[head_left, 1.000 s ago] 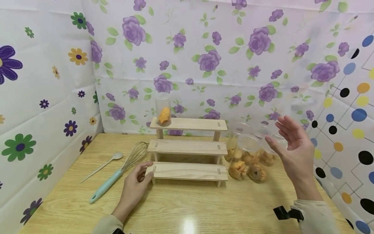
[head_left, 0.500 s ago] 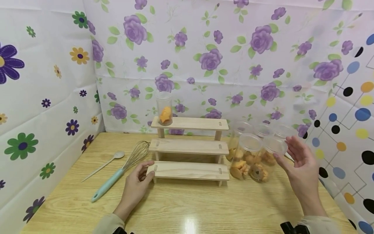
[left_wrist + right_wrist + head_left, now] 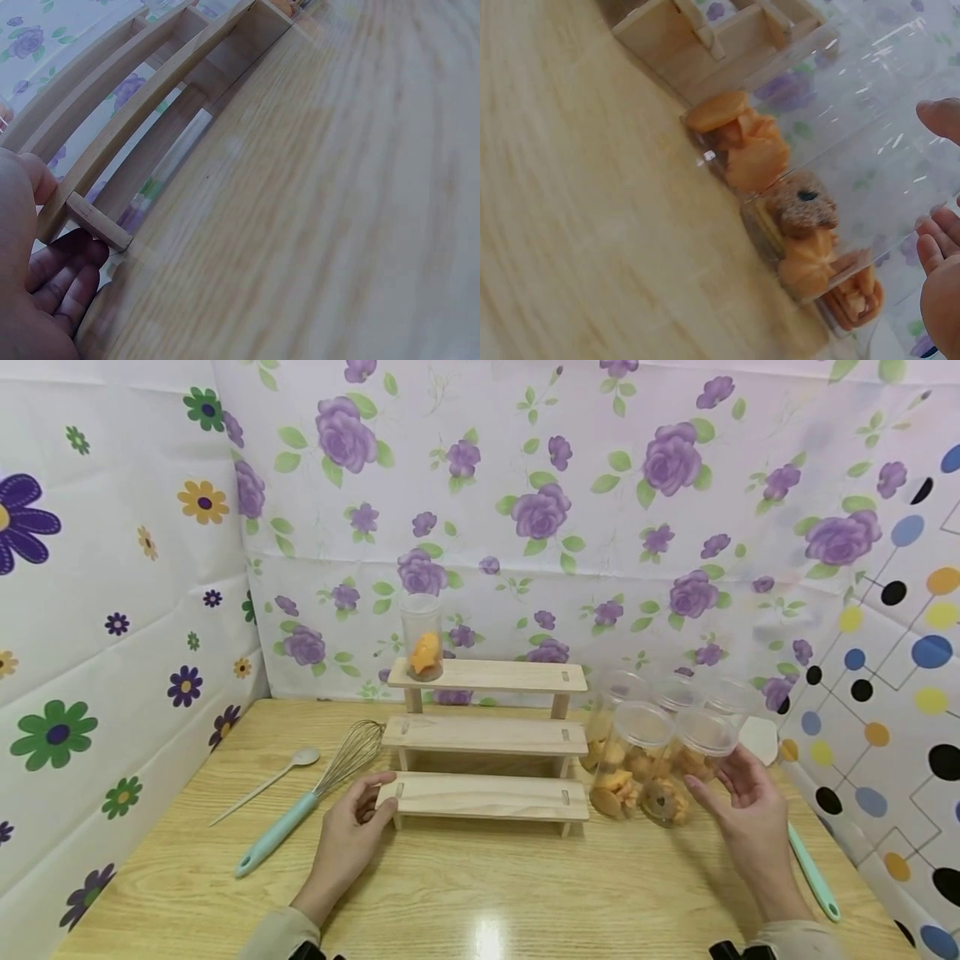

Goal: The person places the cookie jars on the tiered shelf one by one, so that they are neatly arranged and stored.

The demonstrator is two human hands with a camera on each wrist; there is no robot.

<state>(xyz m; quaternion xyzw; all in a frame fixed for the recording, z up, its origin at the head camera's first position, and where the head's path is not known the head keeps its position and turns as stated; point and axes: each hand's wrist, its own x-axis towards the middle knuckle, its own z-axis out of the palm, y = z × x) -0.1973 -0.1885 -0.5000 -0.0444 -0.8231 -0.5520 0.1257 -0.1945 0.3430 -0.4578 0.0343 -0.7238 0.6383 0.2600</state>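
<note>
A wooden three-tier stand (image 3: 487, 797) sits mid-table. My left hand (image 3: 352, 835) grips the left end of its lowest tier; in the left wrist view the thumb lies above the board (image 3: 112, 150) and the other fingers below. My right hand (image 3: 750, 818) is at the right side of a clear lidded jar (image 3: 705, 735) of cookies, thumb and fingers spread apart around it. In the right wrist view that jar's cookies (image 3: 806, 217) show at its base, and the fingertips (image 3: 930, 251) are near its upper part. Another jar (image 3: 423, 647) with an orange cookie stands on the top tier's left end.
Several more cookie jars (image 3: 615, 785) cluster right of the stand. Left of it lie a whisk (image 3: 288, 827) with a mint handle and a pale spoon (image 3: 277, 777). A spatula's mint handle (image 3: 813, 872) and white blade (image 3: 759, 739) show at the right. Patterned cloths hang around the table.
My right hand has lowered from above the jars to the front right jar's side, and the spatula has come into view. My left hand has stayed on the stand.
</note>
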